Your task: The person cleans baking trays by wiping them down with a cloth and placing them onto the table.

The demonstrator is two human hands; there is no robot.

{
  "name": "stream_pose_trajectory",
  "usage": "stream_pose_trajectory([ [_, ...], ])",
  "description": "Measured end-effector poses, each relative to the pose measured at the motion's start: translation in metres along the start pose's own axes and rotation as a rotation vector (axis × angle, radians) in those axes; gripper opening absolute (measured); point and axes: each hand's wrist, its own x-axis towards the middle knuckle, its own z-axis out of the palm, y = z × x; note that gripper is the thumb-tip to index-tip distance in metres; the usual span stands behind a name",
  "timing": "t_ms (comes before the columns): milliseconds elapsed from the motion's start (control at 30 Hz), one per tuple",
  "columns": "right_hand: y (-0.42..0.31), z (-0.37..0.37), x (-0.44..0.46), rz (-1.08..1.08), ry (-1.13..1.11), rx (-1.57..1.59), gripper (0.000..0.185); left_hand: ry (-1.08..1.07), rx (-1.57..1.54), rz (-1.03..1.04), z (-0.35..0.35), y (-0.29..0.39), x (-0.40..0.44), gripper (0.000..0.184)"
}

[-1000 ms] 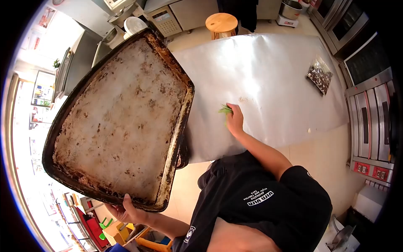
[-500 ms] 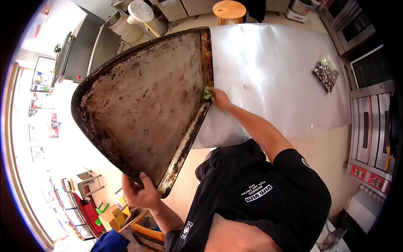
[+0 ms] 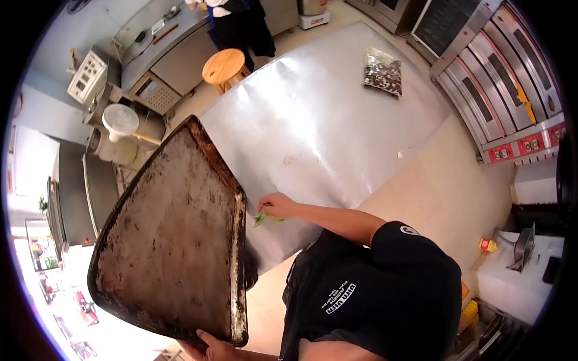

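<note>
My left hand (image 3: pixel 211 348) grips the near edge of a large, stained baking tray (image 3: pixel 174 240), its thumb over the rim. The tray is tilted beside the left end of a metal-topped table (image 3: pixel 337 120). Just right of the tray's right corner, my right hand (image 3: pixel 277 205) is closed on a green cloth (image 3: pixel 261 218), over the tabletop and apart from the tray. A few crumbs (image 3: pixel 288 161) lie on the metal surface beyond that hand.
A bag of dark and white pieces (image 3: pixel 383 72) lies on the table's far part. Behind the table are a round wooden stool (image 3: pixel 224 66) and a standing person (image 3: pixel 241 27). Ovens (image 3: pixel 500 84) line the right. A lidded white bucket (image 3: pixel 120 120) stands at the left.
My right hand and the cloth have come away from the tray's edge, where they were half a second ago. The view has swung to the right, and the tray sits lower in it.
</note>
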Motion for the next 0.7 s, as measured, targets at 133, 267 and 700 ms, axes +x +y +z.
stream_pose_trajectory([
  [133,0.016,0.006,-0.035,-0.286,0.267,-0.613,0.038,-0.014,0.081,-0.009,0.004,-0.019,0.005,0.057],
  [267,0.011,0.027,-0.043,-0.258,0.507,-0.585,0.038,-0.083,0.085,-0.069,0.0,-0.027,0.01,0.057],
  [700,0.092,-0.121,-0.193,0.477,1.18,-0.273,0.063,-0.011,-0.364,-0.267,0.043,-0.03,0.034,0.062],
])
